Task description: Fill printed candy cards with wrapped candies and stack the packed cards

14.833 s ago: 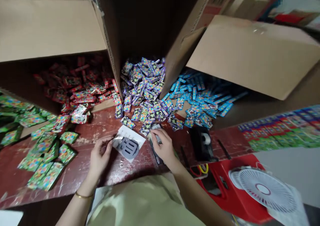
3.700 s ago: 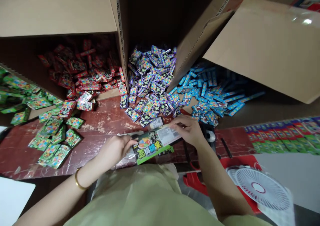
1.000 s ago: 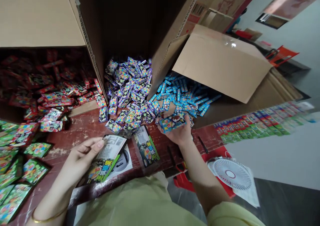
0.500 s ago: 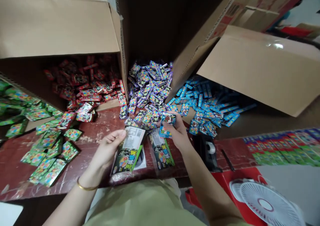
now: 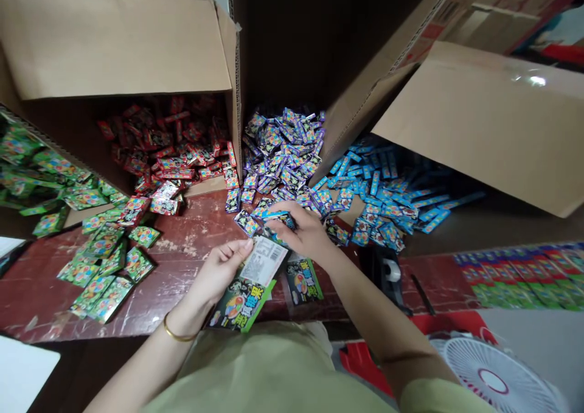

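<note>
My left hand pinches the upper edge of a printed candy bag, which has a white label panel with a barcode above a dark panel with green trim. My right hand is curled round a small blue candy box just above and beside the bag's top corner. Its fingertips partly cover the box. Beneath my right wrist a second printed bag lies on the table. Directly behind my hands spreads a pile of purple candy boxes.
Cardboard boxes on their sides hold red boxes and blue boxes. Green boxes lie at left. A black tape dispenser stands at right, near rows of packs and a white fan.
My right hand has moved left with the blue box, close to the bag's top. The bag in my left hand has tilted and shifted right.
</note>
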### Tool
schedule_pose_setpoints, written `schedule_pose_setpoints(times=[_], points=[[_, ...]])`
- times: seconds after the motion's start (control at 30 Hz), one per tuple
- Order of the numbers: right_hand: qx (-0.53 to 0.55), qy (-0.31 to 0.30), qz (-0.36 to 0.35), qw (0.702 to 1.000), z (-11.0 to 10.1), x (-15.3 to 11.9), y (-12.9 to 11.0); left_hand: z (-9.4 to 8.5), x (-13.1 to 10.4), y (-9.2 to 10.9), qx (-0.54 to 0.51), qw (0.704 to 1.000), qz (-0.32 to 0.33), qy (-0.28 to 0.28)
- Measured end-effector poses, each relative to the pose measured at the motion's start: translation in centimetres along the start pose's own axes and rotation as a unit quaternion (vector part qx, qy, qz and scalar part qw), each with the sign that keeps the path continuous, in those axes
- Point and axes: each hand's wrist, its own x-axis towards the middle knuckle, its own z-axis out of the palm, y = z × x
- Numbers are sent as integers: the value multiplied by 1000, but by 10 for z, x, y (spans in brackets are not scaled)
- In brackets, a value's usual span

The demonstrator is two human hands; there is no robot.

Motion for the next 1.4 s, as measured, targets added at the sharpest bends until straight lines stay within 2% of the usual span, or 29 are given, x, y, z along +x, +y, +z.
schedule_pose_setpoints(times=[0.07, 0.13, 0.3, 0.37, 0.47, 0.53, 0.57, 0.63, 0.83, 0.9, 0.93, 1.0, 1.03, 1.07, 1.13, 1.23, 1.3, 1.4], points=[[27, -61, 3, 998, 0, 1, 3, 1, 0, 0, 13, 1000, 8, 6], [41, -88, 9, 995, 1, 0, 7, 3, 0, -2, 40, 999, 19, 4], [49, -68, 19, 996, 6, -9, 14, 9, 0, -10, 133, 990, 54, -3], [62, -66, 45, 995, 10, -15, 16, 9, 1, -11, 154, 986, 61, 3], [84, -1, 103, 991, 17, -26, 20, 4, 2, -9, 156, 986, 59, 15], [99, 42, 94, 990, 21, -33, 24, -1, 3, -6, 153, 987, 51, 23], [108, 45, 76, 990, 23, -37, 25, -3, 2, -5, 151, 987, 43, 23], [135, 16, 41, 990, 25, -45, 24, -6, 2, -3, 151, 988, 26, 13], [140, -50, 27, 989, 28, -58, 17, -3, 0, -7, 170, 985, 8, -21], [144, -60, 25, 987, 19, -59, 27, -5, -1, -12, 184, 981, -18, -55], [132, -29, 43, 990, 12, -60, 38, -8, -2, -14, 190, 979, -32, -67], [48, 88, 112, 989, -9, -66, 66, -16, -5, -19, 206, 976, -43, -59], [-25, 152, 158, 975, -21, -70, 82, -20, -7, -21, 216, 974, -40, -47], [-105, 175, 202, 958, -33, -76, 98, -23, -9, -23, 229, 972, -37, -43], [-239, 139, 284, 918, -52, -89, 125, -27, -14, -26, 262, 961, -36, -82], [-325, 28, 335, 884, -66, -101, 142, -27, -20, -28, 326, 924, -45, -194], [-315, -2, 334, 888, -67, -103, 140, -27, -21, -26, 352, 912, -43, -204], [-190, 15, 296, 936, -63, -98, 121, -32, -19, -19, 342, 927, -38, -152]])
